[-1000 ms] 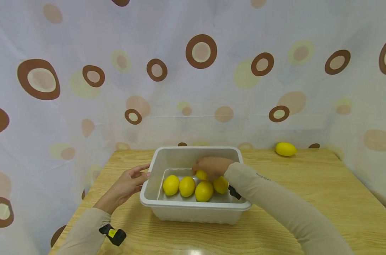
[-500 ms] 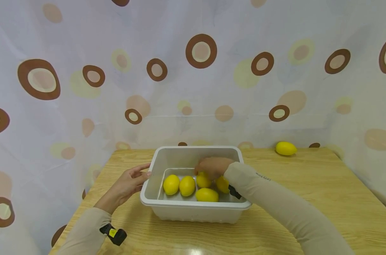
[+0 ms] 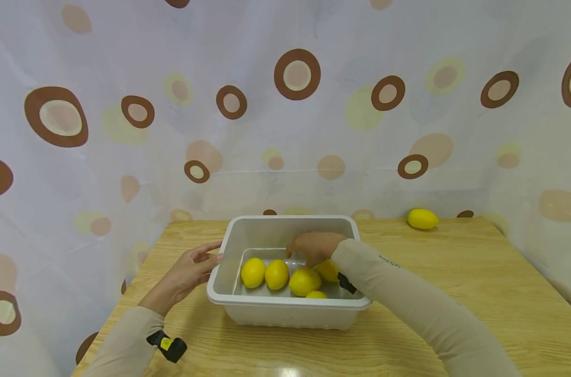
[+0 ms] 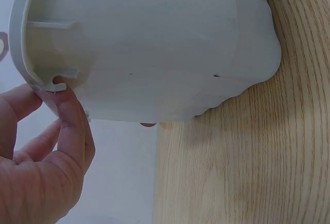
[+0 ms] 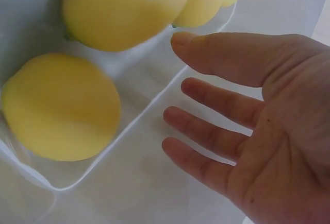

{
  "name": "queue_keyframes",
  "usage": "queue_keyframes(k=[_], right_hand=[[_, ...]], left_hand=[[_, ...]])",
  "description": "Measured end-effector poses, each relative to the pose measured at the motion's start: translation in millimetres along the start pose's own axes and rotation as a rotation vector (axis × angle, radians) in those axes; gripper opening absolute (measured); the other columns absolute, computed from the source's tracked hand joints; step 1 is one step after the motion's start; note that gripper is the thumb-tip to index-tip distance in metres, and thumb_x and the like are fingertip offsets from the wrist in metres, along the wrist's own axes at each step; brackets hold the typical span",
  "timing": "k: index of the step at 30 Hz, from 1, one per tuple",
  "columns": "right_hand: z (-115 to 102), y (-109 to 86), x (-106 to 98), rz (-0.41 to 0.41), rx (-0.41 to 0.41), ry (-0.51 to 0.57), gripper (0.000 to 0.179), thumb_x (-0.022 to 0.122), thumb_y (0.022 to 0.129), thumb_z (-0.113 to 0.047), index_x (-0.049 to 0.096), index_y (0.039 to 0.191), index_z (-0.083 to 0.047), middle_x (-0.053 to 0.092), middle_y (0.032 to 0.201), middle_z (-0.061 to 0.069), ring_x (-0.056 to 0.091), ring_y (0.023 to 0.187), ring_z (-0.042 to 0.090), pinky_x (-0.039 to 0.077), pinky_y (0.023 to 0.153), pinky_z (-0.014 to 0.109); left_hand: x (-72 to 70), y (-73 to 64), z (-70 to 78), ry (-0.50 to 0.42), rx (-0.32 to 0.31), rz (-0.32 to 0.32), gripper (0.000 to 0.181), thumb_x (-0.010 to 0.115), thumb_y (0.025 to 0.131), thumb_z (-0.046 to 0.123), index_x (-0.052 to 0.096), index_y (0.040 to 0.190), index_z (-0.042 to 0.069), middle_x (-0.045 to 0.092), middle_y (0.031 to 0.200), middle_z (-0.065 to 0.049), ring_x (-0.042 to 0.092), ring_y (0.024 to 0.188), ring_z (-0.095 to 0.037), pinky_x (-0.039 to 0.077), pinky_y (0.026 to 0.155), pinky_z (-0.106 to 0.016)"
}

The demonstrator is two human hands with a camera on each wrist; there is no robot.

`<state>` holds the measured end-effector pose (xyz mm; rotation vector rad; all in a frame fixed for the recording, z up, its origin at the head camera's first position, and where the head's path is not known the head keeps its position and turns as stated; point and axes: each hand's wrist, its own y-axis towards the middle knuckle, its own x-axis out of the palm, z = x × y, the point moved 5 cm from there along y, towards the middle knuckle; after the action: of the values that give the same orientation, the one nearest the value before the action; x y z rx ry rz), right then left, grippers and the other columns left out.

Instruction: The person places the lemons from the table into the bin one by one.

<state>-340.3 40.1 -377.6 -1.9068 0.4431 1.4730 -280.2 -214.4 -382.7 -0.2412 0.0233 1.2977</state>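
Note:
A white plastic bin (image 3: 285, 302) stands on the table with several lemons inside. My left hand (image 3: 186, 275) holds its left rim, thumb and fingers bent round the edge, as the left wrist view shows with the hand (image 4: 56, 167) at the rim's corner. Inside the bin, my right hand (image 3: 316, 247) hovers over the right half with its fingers spread and nothing in them. Below it lie a lemon (image 3: 305, 283) and a front lemon (image 3: 316, 295), half hidden by the rim. The right wrist view has one lemon (image 5: 62, 108) lying apart from the fingertips.
One more lemon (image 3: 423, 219) lies on the wooden table (image 3: 455, 283) at the back right, outside the bin. A patterned curtain (image 3: 285, 131) hangs behind the table and along its sides.
The lemon under my right hand has come out of its fingers and rolled toward the front. The front lemon has shifted right against the near wall. My left hand has stayed put.

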Motion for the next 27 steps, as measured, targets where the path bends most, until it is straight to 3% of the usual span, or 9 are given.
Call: queue_keyframes(k=[10,17,22,27], right_hand=[[0,2.3,-6,0.038,-0.032,0.034,0.040,0.070,0.087,-0.012,0.062,0.126,-0.015,0.060,0.129,0.005,0.055,0.116,0.022,0.041,0.104,0.037],[-4,-7.9,-21,0.099,-0.091,0.103,0.042,0.068,0.088,-0.013,0.059,0.129,-0.013,0.059,0.131,0.007,0.054,0.118,0.024,0.041,0.104,0.039],[1,-29.2,-50,0.257,-0.146,0.215,0.042,0.066,0.089,-0.012,0.057,0.131,-0.013,0.055,0.135,0.009,0.052,0.122,0.028,0.040,0.104,0.043],[26,-60.8,-78,0.468,-0.163,0.283,0.043,0.066,0.090,-0.013,0.055,0.132,-0.010,0.052,0.138,0.010,0.047,0.128,0.030,0.038,0.106,0.047]], left_hand=[[0.1,0.2,0.7,0.009,-0.006,0.008,0.061,0.059,0.096,0.026,0.034,0.148,0.005,0.061,0.115,-0.014,0.063,0.098,-0.015,0.053,0.088,-0.031],[0.1,0.3,0.7,0.015,-0.008,0.004,0.062,0.060,0.096,0.027,0.034,0.148,0.005,0.061,0.115,-0.013,0.063,0.098,-0.016,0.053,0.088,-0.032],[0.2,-0.2,0.5,0.015,0.000,-0.006,0.062,0.059,0.097,0.028,0.033,0.148,0.004,0.061,0.115,-0.014,0.063,0.099,-0.016,0.053,0.089,-0.032],[0.4,-0.4,0.9,0.016,0.005,-0.013,0.062,0.058,0.097,0.027,0.032,0.149,0.004,0.060,0.118,-0.016,0.062,0.100,-0.016,0.052,0.090,-0.032]])
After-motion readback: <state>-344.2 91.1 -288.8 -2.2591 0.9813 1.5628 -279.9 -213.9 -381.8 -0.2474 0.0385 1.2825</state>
